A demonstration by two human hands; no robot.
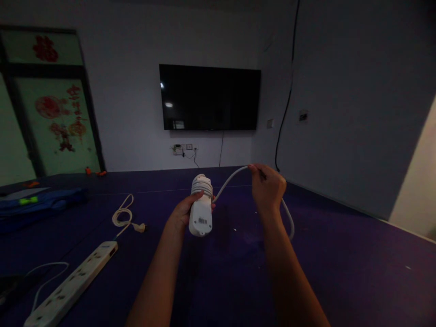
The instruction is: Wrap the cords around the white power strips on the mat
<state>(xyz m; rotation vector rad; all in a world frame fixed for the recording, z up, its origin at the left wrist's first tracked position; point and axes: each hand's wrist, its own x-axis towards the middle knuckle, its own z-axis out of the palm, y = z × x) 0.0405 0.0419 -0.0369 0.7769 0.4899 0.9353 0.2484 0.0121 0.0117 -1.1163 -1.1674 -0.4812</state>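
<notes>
A short white power strip (200, 217) is in my left hand (185, 209), its back with a barcode label facing me. Several turns of its cord are wound around the far end. My left thumb lies across the strip near the windings. Out to the right, my right hand (269, 186) pinches the white cord (231, 176), which arcs up from the strip to my fingers. Past that hand the loose cord hangs down behind my right wrist; its end is hidden.
A longer white power strip (76, 281) lies on the purple floor (225, 281) at left, its cord looped beside a plug (139, 227). Blue cloth (44, 202) is farther left. A television (209, 97) hangs on the wall, with a black cable (285, 109) to its right.
</notes>
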